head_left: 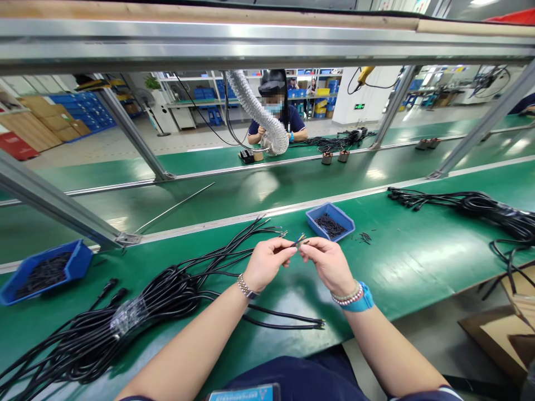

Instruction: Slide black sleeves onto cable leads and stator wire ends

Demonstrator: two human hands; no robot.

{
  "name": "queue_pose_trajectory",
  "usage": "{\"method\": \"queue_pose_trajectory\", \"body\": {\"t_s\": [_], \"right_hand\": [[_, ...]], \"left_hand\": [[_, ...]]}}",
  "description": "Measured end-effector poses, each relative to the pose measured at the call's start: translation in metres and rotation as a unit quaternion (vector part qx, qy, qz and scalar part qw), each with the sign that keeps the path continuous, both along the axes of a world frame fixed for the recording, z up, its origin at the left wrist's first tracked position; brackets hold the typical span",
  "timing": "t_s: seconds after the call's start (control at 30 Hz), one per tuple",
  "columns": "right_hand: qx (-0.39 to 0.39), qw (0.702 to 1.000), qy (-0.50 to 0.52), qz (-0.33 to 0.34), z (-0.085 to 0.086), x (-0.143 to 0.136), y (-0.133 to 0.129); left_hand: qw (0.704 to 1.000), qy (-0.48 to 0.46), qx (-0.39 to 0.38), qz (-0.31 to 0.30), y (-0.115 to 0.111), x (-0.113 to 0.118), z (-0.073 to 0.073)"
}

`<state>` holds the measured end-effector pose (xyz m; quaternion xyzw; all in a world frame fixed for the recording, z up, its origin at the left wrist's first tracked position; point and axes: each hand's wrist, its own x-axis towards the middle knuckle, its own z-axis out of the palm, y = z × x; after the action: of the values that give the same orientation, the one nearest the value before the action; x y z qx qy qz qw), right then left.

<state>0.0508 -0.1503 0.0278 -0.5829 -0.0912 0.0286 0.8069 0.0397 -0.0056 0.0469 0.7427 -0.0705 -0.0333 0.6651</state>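
Note:
My left hand [266, 263] is closed, pinching the end of a black cable. Short coloured wires [301, 238], blue and yellow among them, fan out from that end between my two hands. Close beside it, my right hand [330, 264] pinches a small thin black sleeve [306, 242] at the wire tips; my fingers partly hide it. To the left lies a large bundle of black cables [167, 298], wrapped in clear film [129, 315]. Two loose cable ends [292, 322] with bared coloured wires stretch out below my hands.
Beyond my hands a blue bin [346, 227] holds short black sleeves, with several spilled sleeves [365, 238] beside it. Another blue bin [79, 262] stands at far left. More black cables [472, 203] lie at right. Metal posts [71, 211] border the green bench. A co-worker [296, 120] sits opposite.

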Motion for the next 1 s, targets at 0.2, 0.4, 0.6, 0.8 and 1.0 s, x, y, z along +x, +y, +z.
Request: {"method": "queue_pose_trajectory", "body": {"t_s": [0.2,0.4,0.6,0.8,1.0], "right_hand": [[0.083,0.996,0.031,0.002,0.0074,0.0076,-0.0038],[0.074,0.997,0.034,0.011,0.0097,0.0063,-0.0013],[0.070,0.997,0.031,0.014,0.0086,0.0051,-0.0005],[0.072,0.997,0.032,0.019,0.0080,0.0042,-0.0006],[0.070,0.996,0.029,0.045,0.0070,0.0047,-0.0039]], "left_hand": [[0.991,0.085,-0.071,-0.076,0.0056,-0.0020,0.0014],[0.991,0.079,-0.072,-0.078,0.0068,-0.0035,0.0012],[0.995,0.059,-0.054,-0.068,0.0073,-0.0040,0.0005],[0.997,0.049,-0.036,-0.056,0.0069,-0.0051,0.0008],[0.997,0.052,-0.036,-0.048,0.0065,-0.0055,0.0019]]}}
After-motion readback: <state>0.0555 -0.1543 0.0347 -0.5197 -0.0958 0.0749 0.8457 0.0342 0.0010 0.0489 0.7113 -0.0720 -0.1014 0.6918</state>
